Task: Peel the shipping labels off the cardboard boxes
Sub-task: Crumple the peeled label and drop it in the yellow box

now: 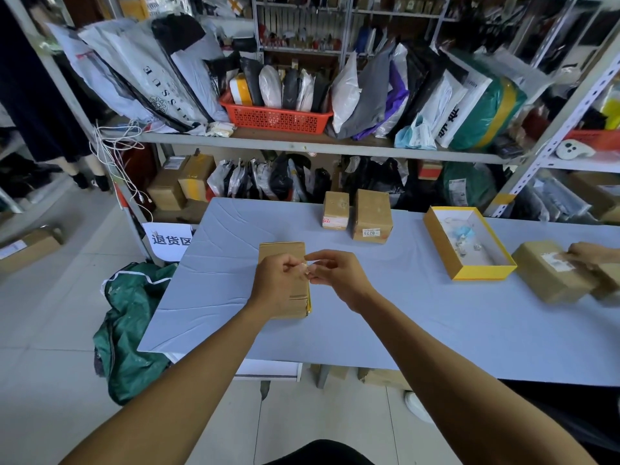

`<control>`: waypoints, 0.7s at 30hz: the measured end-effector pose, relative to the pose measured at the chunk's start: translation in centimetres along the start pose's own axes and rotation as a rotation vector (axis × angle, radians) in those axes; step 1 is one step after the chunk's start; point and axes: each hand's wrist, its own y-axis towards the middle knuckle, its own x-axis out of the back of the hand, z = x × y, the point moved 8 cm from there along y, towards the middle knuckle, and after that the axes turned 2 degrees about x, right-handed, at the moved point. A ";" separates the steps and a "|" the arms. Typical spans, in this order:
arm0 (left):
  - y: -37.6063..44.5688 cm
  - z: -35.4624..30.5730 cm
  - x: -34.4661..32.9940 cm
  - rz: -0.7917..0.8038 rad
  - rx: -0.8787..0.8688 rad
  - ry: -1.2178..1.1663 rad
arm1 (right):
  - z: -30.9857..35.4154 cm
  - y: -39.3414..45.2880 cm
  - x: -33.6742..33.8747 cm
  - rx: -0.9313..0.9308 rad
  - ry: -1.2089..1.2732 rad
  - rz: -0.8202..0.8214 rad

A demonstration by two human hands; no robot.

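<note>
Hands meet above the cardboard box (pixel 283 253) near the table's (pixel 208 297) left edge, left hand (pixel 280 283) and right hand (pixel 335 275) both pinching one small pale scrap (pixel 307 268)

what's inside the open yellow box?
The yellow box has a white interior holding a light blue item and a few small pale bits, too small to identify. Its near wall hides part of the floor.

**What sits on my worktop**

My worktop (pixel 214 297) is covered in a pale grey-blue sheet, creased near the left end. A flat cardboard box (pixel 281 251) lies on it in front of me. Two small upright boxes (pixel 370 214) stand side by side at the far edge. To my right lies an open yellow tray (pixel 469 271), then a brown parcel (pixel 543 273) with a label.
</note>
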 end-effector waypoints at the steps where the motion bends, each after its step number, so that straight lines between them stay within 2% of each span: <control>1: 0.0 0.1 -0.2 0.025 0.028 -0.059 | 0.3 0.0 0.1 0.030 -0.028 0.013; 6: -0.2 -0.4 -1.6 0.127 0.067 -0.140 | 1.0 -0.1 1.1 0.120 -0.242 0.085; 9: -0.1 -0.9 -2.9 0.139 0.062 -0.100 | 0.6 0.0 2.2 0.149 -0.358 0.044; 13: 0.3 -1.2 -4.3 0.106 0.043 -0.105 | 0.0 0.1 3.8 0.153 -0.306 -0.032; 21: 1.3 -1.6 -5.4 0.069 0.044 -0.184 | 1.0 1.1 4.8 0.222 -0.297 -0.071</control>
